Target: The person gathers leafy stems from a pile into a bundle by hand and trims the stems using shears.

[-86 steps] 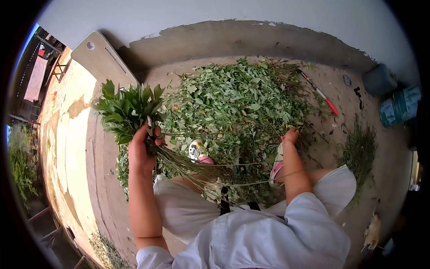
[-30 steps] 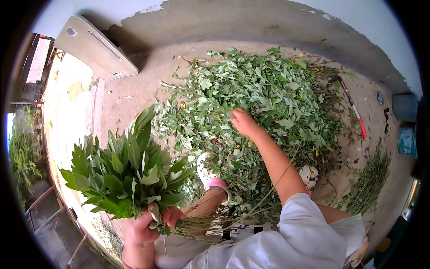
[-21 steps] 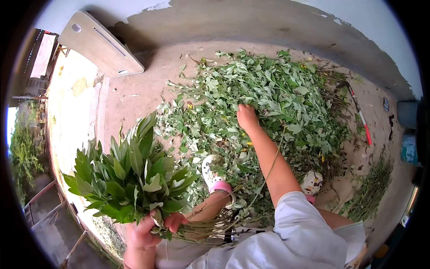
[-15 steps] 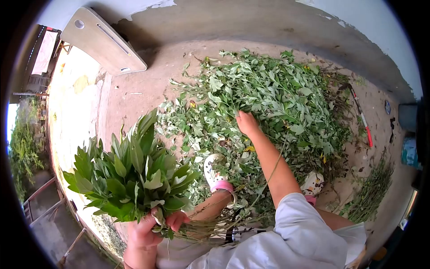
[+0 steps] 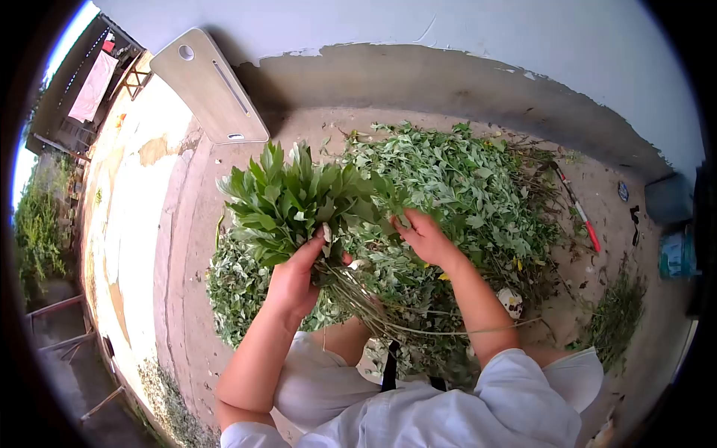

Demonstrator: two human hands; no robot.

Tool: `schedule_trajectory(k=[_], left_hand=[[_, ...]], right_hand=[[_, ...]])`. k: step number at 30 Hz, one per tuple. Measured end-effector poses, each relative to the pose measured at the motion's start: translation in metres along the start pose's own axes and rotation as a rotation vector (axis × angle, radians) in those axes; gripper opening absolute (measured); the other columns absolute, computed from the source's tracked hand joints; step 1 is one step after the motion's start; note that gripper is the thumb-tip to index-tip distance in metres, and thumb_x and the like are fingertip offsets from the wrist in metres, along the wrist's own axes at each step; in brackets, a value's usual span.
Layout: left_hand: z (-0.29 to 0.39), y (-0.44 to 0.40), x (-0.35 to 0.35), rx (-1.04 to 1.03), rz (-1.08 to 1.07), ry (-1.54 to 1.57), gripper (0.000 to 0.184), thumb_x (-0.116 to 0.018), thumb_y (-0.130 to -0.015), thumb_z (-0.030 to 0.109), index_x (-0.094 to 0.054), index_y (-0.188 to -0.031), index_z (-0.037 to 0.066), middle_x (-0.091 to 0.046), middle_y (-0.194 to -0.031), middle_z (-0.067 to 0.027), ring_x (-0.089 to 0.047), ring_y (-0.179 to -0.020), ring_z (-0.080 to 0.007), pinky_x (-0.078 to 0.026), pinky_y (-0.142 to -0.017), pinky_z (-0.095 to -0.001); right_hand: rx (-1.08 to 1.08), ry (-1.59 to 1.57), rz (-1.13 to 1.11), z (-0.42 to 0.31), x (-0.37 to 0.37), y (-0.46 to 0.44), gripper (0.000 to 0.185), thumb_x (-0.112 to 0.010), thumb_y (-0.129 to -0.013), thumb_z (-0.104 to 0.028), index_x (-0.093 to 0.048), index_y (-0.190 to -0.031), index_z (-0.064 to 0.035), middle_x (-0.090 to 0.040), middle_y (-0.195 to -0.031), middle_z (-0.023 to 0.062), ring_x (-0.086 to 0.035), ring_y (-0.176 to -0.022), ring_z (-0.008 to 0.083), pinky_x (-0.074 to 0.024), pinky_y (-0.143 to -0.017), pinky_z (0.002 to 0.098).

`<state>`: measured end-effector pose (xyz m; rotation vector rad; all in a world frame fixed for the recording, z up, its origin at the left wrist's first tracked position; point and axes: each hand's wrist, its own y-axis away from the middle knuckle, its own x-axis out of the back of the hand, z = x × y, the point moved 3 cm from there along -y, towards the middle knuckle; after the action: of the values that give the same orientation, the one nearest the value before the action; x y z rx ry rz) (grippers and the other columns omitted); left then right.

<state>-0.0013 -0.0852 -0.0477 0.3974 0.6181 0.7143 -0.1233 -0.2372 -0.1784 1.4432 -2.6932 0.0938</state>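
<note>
My left hand [image 5: 297, 278] is closed around the stems of a thick bunch of leafy green stalks [image 5: 280, 201], its leaves fanning upward. The bare stems [image 5: 358, 295] trail down to the right over my lap. Just right of the bunch, my right hand [image 5: 426, 237] pinches a leafy stalk [image 5: 387, 196], whose leaves touch or overlap the bunch's edge. Beneath and beyond both hands spreads a large pile of cut leafy stalks [image 5: 463, 179] on the concrete floor, with pale leaf undersides showing.
A pale board [image 5: 213, 89] leans against the wall at the back left. Right of the pile lies a red-handled tool [image 5: 579, 209]. Thin stalks [image 5: 616, 317] lie at the right, near a blue container [image 5: 676, 254]. A patterned shoe [image 5: 511, 302] shows at the pile's edge.
My right hand has come back from the pile toward the bunch with a leafy stalk in it. The left hand has lifted the bunch up and to the right. The view has tilted upward.
</note>
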Motion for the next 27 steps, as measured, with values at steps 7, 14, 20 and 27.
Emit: schedule_trajectory(k=[7,14,20,27], left_hand=[[-0.019,0.015,-0.048,0.036,-0.326,-0.178,0.028,-0.046,-0.086,0.018,-0.048,-0.105,-0.002,-0.058,-0.085,-0.0124,-0.058,-0.074,-0.0216,-0.048,-0.07,-0.032],[-0.008,0.019,-0.042,-0.055,-0.272,-0.027,0.02,-0.049,-0.085,0.021,-0.052,-0.095,0.004,-0.056,-0.077,-0.0086,-0.055,-0.064,-0.0182,-0.047,-0.06,-0.0316],[-0.003,0.025,-0.043,-0.214,-0.197,0.065,0.021,-0.052,-0.084,0.019,-0.053,-0.1,0.004,-0.057,-0.085,-0.0048,-0.054,-0.069,-0.0163,-0.046,-0.064,-0.0291],[-0.03,0.033,-0.066,0.007,-0.551,-0.222,0.023,-0.06,-0.078,0.01,-0.054,-0.099,0.003,-0.058,-0.085,-0.0048,-0.055,-0.071,-0.0147,-0.046,-0.064,-0.0288]], right_hand=[[-0.011,0.039,-0.015,-0.052,-0.015,0.052,0.021,-0.045,-0.081,-0.006,-0.046,-0.101,-0.0022,-0.055,-0.083,0.0098,-0.055,-0.079,0.0185,-0.0427,-0.07,0.0304],[0.182,0.478,-0.03,-0.068,0.0,0.093,0.023,-0.044,-0.083,-0.013,-0.045,-0.104,-0.0027,-0.052,-0.092,0.0171,-0.052,-0.085,0.0351,-0.0426,-0.072,0.0425],[0.204,0.418,0.381,-0.097,0.021,0.092,0.02,-0.041,-0.084,-0.013,-0.044,-0.101,-0.0024,-0.053,-0.091,0.0182,-0.053,-0.081,0.0361,-0.0431,-0.069,0.0421],[0.187,0.461,0.173,-0.122,-0.001,0.098,0.024,-0.051,-0.077,-0.012,-0.048,-0.099,-0.0025,-0.054,-0.087,0.0156,-0.055,-0.077,0.0352,-0.044,-0.066,0.0412]])
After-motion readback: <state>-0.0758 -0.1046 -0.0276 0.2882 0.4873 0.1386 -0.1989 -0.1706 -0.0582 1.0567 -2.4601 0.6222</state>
